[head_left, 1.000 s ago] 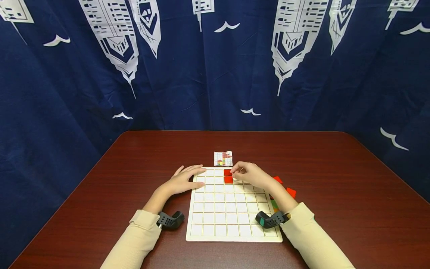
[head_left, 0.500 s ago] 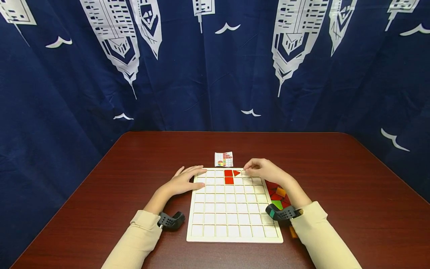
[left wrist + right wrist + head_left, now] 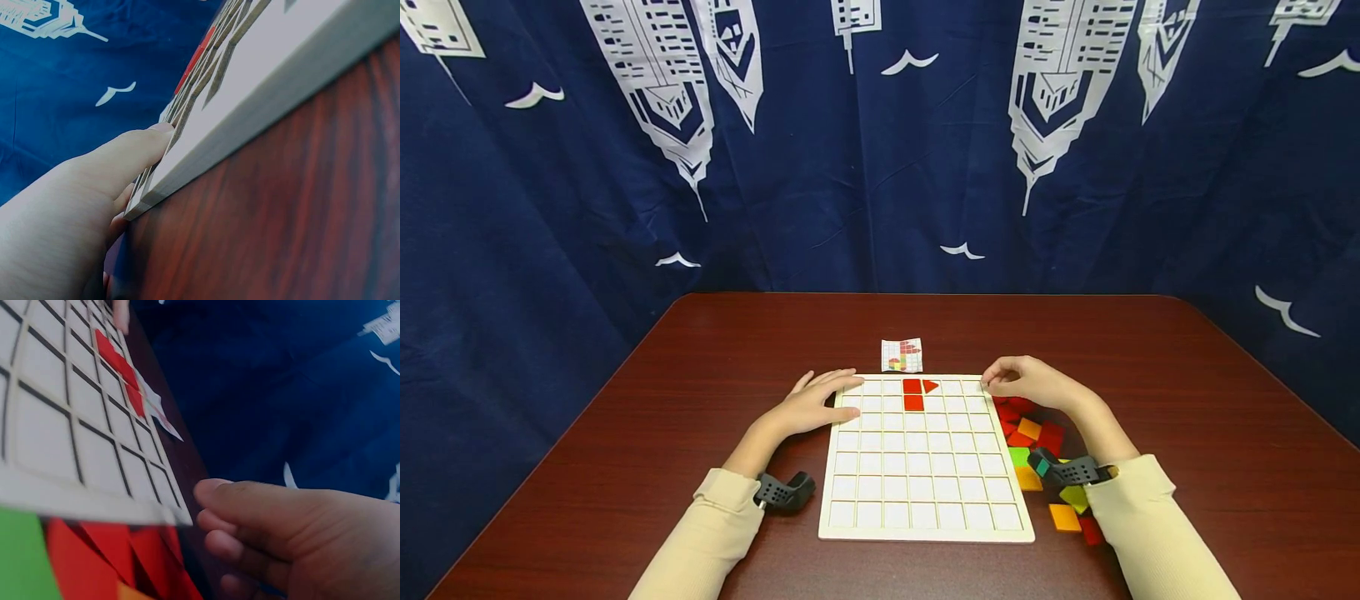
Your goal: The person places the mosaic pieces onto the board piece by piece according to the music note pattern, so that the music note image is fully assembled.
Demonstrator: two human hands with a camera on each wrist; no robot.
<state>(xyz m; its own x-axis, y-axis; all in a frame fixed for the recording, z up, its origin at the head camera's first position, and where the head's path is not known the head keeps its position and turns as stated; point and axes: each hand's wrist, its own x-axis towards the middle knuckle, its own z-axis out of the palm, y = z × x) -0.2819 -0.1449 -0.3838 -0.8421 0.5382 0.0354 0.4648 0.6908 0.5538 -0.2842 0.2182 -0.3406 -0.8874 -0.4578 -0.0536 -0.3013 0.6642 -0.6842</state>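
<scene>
A white grid board (image 3: pixel 925 462) lies flat on the brown table. Two red square tiles (image 3: pixel 913 403) sit one in front of the other in its far rows, with a red triangle tile (image 3: pixel 930 387) right of the farther one. My left hand (image 3: pixel 808 408) rests at the board's far left corner, fingers extended; the left wrist view shows the thumb (image 3: pixel 137 150) lying over the edge. At the far right corner my right hand (image 3: pixel 1037 385) hovers, its fingers loosely bent. Nothing shows between thumb and fingers of that hand (image 3: pixel 275 531) in the right wrist view.
Loose red, orange and green tiles lie right of the board, partly under my right arm, among them an orange square (image 3: pixel 1064 517) and a green tile (image 3: pixel 1018 456). A small printed card (image 3: pixel 901 356) lies beyond the far edge. A blue curtain (image 3: pixel 865 167) hangs behind the table.
My right hand has moved right from beside the red squares to the board's far right corner. The red triangle tile and more loose tiles are now uncovered. My left hand stays put.
</scene>
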